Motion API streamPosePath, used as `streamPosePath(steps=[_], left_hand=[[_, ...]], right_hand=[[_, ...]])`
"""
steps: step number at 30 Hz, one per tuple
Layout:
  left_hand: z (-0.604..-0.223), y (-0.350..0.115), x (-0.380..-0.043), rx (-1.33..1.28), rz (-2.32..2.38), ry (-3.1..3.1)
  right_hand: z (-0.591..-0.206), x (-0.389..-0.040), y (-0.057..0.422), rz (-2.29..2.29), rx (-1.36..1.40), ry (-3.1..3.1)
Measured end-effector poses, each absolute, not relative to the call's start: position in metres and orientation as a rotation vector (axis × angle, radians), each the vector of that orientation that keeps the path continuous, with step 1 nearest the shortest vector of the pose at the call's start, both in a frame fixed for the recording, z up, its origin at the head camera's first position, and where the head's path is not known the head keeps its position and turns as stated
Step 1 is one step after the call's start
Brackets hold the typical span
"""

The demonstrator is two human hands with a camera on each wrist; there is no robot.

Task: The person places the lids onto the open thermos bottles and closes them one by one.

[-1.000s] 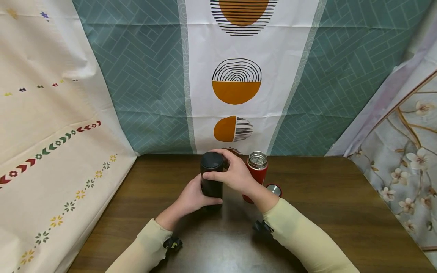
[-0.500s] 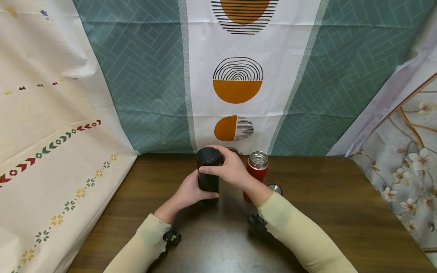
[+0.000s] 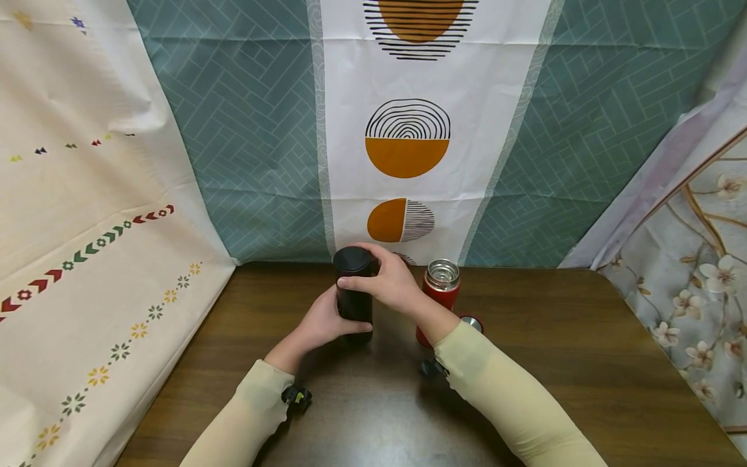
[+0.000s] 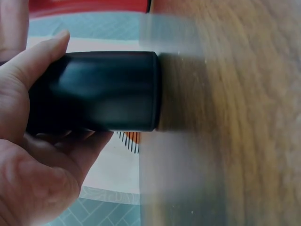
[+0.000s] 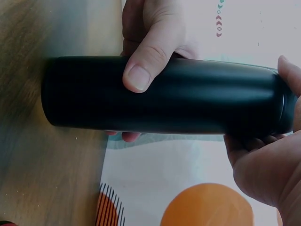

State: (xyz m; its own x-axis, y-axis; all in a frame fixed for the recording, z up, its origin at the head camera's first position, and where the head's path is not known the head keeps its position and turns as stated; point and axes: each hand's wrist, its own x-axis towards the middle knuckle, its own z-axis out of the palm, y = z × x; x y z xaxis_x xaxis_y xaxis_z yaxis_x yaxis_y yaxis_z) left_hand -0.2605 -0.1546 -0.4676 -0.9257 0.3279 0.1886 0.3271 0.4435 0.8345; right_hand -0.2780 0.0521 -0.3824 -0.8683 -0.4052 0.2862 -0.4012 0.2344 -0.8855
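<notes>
A black thermos bottle stands upright near the back of the table, its lid on top. Round its lower body wraps my left hand, thumb across the near side; in the right wrist view that thumb lies over the bottle's middle. My right hand grips the upper end at the lid, thumb in front and fingers behind. In the left wrist view the bottle's base is at the tabletop; whether it touches cannot be told.
Right of the black bottle stands an uncapped red thermos bottle, partly hidden by my right forearm. Its likely lid, red-rimmed with a silvery inside, lies beside it. Patterned cloth hangs along the back edge of the wooden table.
Both hands and the black bottle have shifted a little to the left and farther back. My grip looks the same, and the red bottle stays in place.
</notes>
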Motion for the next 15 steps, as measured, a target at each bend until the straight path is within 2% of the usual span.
streamPosePath(steps=[15], left_hand=[[-0.4688, -0.1590, -0.2673, 0.607, 1.572, 2.652]], right_hand=[[-0.3830, -0.2875, 0.0467, -1.782, -0.811, 2.437]])
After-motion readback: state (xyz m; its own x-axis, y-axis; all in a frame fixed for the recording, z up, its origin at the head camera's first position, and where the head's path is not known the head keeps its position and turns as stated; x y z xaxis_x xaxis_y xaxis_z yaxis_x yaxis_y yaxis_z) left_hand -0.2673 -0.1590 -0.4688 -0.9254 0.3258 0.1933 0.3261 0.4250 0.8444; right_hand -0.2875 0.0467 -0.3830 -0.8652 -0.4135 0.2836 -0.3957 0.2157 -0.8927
